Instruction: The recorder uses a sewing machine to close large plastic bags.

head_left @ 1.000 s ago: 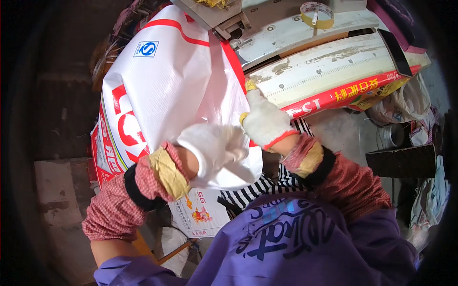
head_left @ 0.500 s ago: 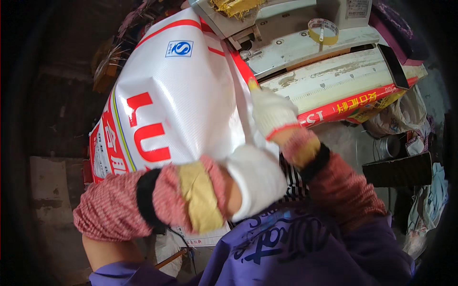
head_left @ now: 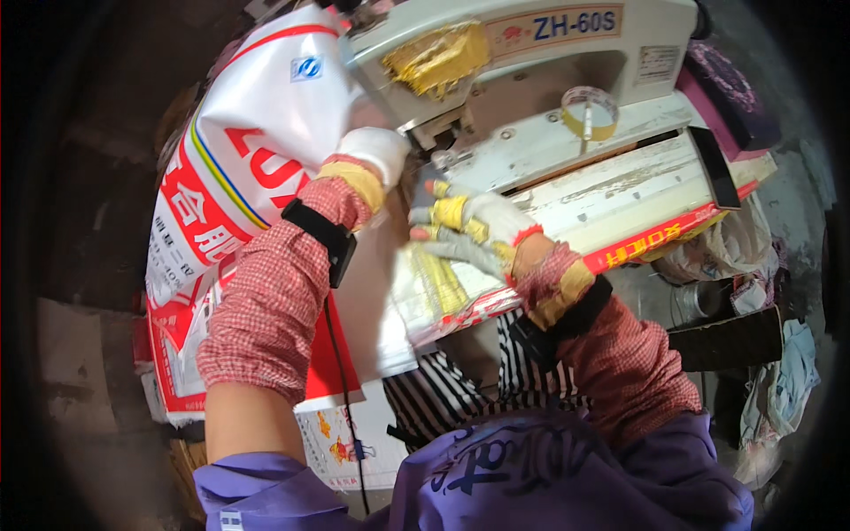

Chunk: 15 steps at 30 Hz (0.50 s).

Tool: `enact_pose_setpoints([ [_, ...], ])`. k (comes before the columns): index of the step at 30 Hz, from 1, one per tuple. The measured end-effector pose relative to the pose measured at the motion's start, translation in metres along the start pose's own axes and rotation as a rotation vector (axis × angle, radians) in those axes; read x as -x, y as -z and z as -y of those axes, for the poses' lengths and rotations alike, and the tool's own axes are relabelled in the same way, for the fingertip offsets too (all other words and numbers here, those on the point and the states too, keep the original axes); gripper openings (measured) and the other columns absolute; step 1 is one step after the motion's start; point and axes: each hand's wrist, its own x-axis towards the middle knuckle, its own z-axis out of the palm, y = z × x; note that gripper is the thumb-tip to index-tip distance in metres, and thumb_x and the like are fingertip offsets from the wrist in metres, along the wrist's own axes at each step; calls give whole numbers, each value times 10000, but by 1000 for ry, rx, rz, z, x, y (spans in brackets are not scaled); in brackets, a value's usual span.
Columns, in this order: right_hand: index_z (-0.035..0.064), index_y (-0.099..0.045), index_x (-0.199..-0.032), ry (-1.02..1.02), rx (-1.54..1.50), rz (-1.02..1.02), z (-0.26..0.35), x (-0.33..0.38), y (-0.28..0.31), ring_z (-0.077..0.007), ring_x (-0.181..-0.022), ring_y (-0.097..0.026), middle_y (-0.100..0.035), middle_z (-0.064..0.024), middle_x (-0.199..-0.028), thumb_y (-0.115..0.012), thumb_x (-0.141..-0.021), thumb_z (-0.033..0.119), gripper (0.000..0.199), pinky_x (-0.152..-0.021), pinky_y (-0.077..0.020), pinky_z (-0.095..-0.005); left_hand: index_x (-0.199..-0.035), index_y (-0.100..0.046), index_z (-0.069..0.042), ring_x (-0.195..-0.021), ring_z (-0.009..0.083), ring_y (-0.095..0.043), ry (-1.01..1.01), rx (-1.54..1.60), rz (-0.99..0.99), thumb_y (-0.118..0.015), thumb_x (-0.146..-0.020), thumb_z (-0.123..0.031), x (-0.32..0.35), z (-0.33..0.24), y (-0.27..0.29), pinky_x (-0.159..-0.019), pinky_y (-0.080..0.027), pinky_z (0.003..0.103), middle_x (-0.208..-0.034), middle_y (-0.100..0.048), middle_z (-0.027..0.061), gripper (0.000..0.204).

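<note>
Head view: left hand presses the white sack toward the sewing machine; right hand, fingers spread, flattens its edge on the surface for feeding.

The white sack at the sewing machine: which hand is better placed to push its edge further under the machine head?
The left hand, probably. It rests on the white sack right beside the sewing machine head. The right hand lies lower, fingers spread flat on the folded edge, so it looks better suited to steadying.
</note>
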Motion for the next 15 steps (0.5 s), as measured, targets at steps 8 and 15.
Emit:
enact_pose_setpoints([
  [8, 100, -341, -1318, 866, 1481, -503, 36, 76, 24, -113, -699, -511, -533, -28, -869, -532, -719, -38, 643, -620, -461, -247, -752, -629, -116, -687, 288, -585, -348, 193, -30, -552, -716, -159, 121, 9, 27, -625, -468, 395, -764, -615, 98, 95],
  [15, 87, -576, -1054, 985, 2250, -906, 135, 54, 64, -369, -842, -563, -592, -195, -925, -542, -754, 81, 302, -737, -444, -411, -849, -568, -85, -952, 317, -527, -182, -101, -734, -646, -639, -40, 258, 10, 116, -840, -415, 434, -995, -582, 95, 229],
])
